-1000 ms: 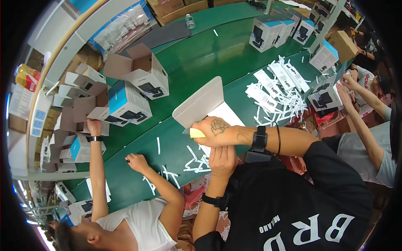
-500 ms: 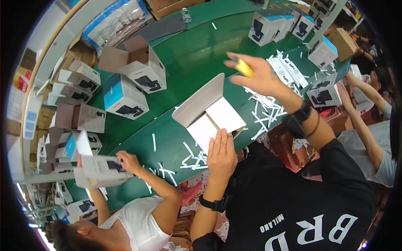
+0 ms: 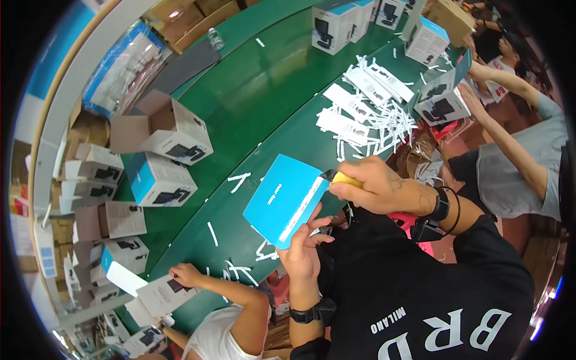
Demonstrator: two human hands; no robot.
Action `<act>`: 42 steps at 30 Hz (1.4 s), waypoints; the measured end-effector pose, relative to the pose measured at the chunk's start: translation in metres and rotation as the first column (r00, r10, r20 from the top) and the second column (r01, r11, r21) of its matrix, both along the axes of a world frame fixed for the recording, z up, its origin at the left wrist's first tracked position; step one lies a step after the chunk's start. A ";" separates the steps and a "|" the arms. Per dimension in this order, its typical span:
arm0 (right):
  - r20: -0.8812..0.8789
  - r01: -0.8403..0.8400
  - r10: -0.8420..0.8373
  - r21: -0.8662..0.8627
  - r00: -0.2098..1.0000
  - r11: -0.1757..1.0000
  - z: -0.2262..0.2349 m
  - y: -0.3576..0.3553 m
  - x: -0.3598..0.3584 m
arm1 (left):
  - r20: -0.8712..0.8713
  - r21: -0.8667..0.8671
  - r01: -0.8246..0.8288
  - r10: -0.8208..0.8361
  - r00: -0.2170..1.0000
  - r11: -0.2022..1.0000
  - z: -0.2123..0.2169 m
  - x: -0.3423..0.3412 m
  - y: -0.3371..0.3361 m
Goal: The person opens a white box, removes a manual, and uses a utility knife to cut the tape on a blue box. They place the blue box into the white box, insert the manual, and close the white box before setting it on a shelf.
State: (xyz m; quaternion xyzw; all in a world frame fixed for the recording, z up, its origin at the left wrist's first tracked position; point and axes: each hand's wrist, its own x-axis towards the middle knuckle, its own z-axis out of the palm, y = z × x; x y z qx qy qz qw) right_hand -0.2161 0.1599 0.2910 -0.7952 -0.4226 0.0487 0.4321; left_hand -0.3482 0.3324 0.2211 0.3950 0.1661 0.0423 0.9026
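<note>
In front of me is a carton (image 3: 282, 195) with its blue lid down. A white strip (image 3: 303, 207) runs along the lid's near right edge. My left hand (image 3: 302, 257) grips the carton's near corner, its thumb at the lid edge and the other fingers curled against the side. In my right hand (image 3: 375, 185) is a yellow utility knife (image 3: 346, 180). Its dark tip meets the lid's right corner at the end of the strip. The carton's inside is hidden.
White paper strips (image 3: 384, 126) lie piled on the green table (image 3: 258, 90). Open cartons (image 3: 177, 135) stand at left, closed ones (image 3: 333, 27) at the far side. A co-worker's hand (image 3: 186, 275) holds a carton at lower left; another co-worker's hands (image 3: 474, 99) work at right.
The carton's lid has come down over the white inside. My right hand has moved down from above with the knife to the lid's edge. My left hand has shifted from inside to the corner.
</note>
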 end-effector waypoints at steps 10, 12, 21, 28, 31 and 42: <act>-0.785 -0.088 -0.237 -0.346 0.572 0.934 0.010 -0.006 -0.006 | 0.061 0.053 -0.041 0.038 0.997 0.998 -0.014 -0.001 -0.025; -0.799 -0.075 -0.233 -0.326 0.554 0.942 0.003 -0.005 -0.009 | 0.121 0.000 -0.104 0.103 0.987 0.995 -0.014 0.000 -0.028; -0.840 -0.025 -0.228 -0.276 0.493 0.961 0.001 -0.006 -0.021 | 0.241 0.130 -0.220 0.185 0.953 0.967 -0.024 0.011 -0.037; -0.880 0.043 -0.173 -0.172 0.442 0.984 -0.010 -0.010 -0.027 | 0.253 0.208 -0.201 0.146 0.956 0.957 -0.025 0.010 -0.038; -0.959 0.111 -0.031 0.001 0.281 0.994 -0.026 -0.008 -0.030 | 0.257 0.252 -0.210 0.144 0.956 0.945 -0.022 0.011 -0.041; 0.261 0.217 -0.120 -0.388 0.958 0.896 -0.004 -0.001 -0.019 | 0.253 0.394 -0.247 0.154 0.955 0.885 -0.042 0.016 -0.044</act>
